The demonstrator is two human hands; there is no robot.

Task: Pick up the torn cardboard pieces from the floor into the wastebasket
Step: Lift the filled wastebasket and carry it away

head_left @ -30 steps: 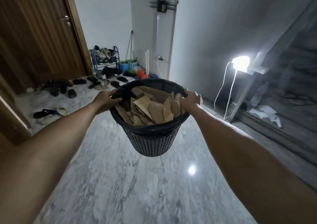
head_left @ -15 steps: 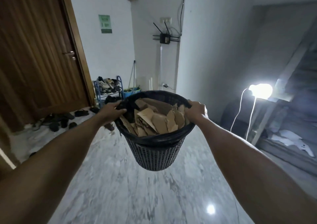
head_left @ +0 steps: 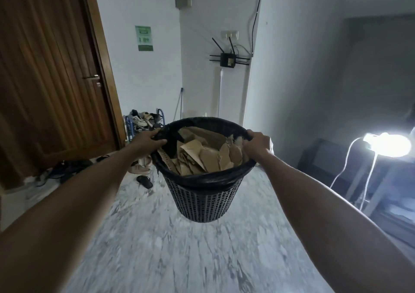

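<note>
Nearest the camera, two bare forearms reached forward over the marble floor (head_left: 202, 259), which showed no cardboard on the stretch in view. Between them hung the wastebasket (head_left: 203, 199), a dark lattice bin lined with a black bag, lifted clear of the floor and held roughly upright, its mouth tipped slightly toward the camera.

The left hand (head_left: 147, 141) was clenched on the left side of the rim, fingers curled over the bunched liner. The right hand (head_left: 257, 144) was clamped on the opposite side of the rim, thumb on the inside. Both hands sat level with each other at about equal reach, so neither was nearer; the load hung straight below and between them, its axis vertical.

The torn cardboard pieces (head_left: 204, 158) lay inside the basket, piled loosely to just below the rim, some edges standing up against the far wall of the liner. The gathering looked finished; what remained was probably setting the basket down, which would call for lowering both hands evenly so nothing tipped out.

Beyond the basket, loose sandals and a shoe rack (head_left: 143, 122) stood near a wooden door (head_left: 49, 79), and a bright lamp (head_left: 388, 144) glared at the right.
</note>
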